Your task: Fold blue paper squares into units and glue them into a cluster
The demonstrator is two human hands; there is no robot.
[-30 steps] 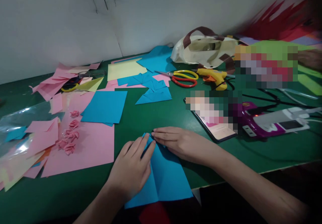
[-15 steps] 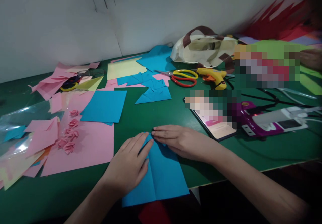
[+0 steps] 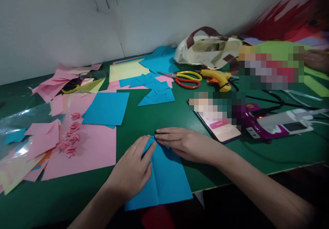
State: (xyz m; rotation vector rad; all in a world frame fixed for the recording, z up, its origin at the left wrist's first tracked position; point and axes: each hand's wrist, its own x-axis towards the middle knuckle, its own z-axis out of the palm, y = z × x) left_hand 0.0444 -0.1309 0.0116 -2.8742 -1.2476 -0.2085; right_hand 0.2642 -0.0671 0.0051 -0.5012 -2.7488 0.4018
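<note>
A sheet of blue paper [image 3: 169, 181] lies at the table's front edge, its near end sticking out past it. A crease runs down its middle, and its far end narrows to a folded tip. My left hand [image 3: 136, 169] is closed on the left side of that fold, with the index fingertip near the tip and the thumb bent over the sheet. From the right, my right hand [image 3: 185, 143] holds the far tip down, its fingers long and close together. The folded flaps are partly hidden under both hands.
Left are a blue paper stack [image 3: 106, 109], pink paper roses [image 3: 73, 138] and scraps in a clear bag [image 3: 25, 116]. Behind lie folded blue pieces [image 3: 158, 95], scissors [image 3: 187, 80] and a glue gun [image 3: 216, 80]. Right sit a phone [image 3: 226, 131] and power strip [image 3: 267, 128]; another person's hand [image 3: 317, 61] shows.
Both hands stay in nearly the same place on the blue paper. The left fingertips have shifted very slightly at the tip.
</note>
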